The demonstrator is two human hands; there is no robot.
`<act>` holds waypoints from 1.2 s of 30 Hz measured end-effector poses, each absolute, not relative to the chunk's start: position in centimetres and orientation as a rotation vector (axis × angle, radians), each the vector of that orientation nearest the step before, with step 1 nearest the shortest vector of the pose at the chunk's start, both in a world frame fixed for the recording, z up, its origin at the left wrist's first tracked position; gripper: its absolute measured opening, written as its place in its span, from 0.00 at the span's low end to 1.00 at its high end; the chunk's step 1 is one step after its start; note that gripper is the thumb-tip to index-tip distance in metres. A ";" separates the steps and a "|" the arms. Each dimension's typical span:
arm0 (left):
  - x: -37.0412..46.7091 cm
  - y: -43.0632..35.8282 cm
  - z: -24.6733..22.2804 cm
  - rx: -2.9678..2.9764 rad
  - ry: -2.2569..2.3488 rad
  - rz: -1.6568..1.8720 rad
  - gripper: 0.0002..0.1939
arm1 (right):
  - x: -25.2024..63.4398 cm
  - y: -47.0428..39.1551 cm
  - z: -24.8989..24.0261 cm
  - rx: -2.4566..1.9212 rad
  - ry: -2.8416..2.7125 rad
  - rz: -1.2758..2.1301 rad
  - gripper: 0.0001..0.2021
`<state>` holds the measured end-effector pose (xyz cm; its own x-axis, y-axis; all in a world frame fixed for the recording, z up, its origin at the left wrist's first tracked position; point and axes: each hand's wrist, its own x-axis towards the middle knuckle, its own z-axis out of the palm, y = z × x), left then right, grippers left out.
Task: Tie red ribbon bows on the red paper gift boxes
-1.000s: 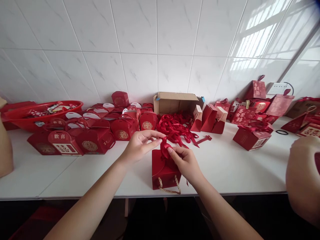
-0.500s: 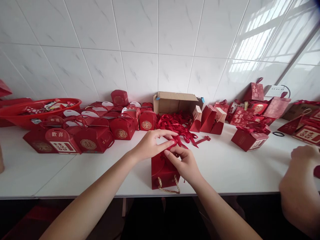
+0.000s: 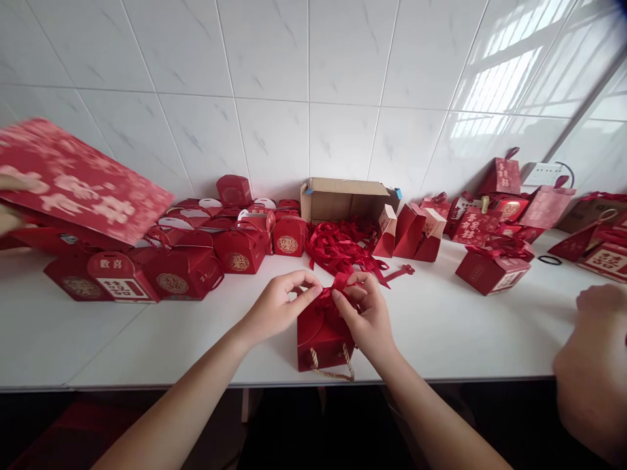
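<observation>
A red gift box with a twisted gold cord handle sits in front of me near the table's edge. Red ribbon is gathered above its top. My left hand pinches part of that ribbon from the left side, thumb against forefinger. On the other side, my right hand has its thumb and curled fingers closed on the ribbon. Behind my hands a heap of loose red ribbons spills from an open cardboard box. The ribbon's knot or loop is partly covered by my fingers.
Rows of red gift boxes stand at left, more boxes at right. A power strip leans by the wall. At far left a person's hand holds a large red printed sheet. A co-worker's hand is at right.
My left hand has drawn back toward me and left, so the ribbon between my hands shows more. A blurred red printed sheet has come in at far left, covering the red basin.
</observation>
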<state>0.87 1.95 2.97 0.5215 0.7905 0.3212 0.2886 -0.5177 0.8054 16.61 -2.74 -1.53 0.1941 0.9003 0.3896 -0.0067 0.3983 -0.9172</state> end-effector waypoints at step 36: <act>1.4 0.1 1.4 2.109 0.871 1.078 0.04 | 17.4 -3.5 -1.5 -1.122 -1.612 0.336 0.07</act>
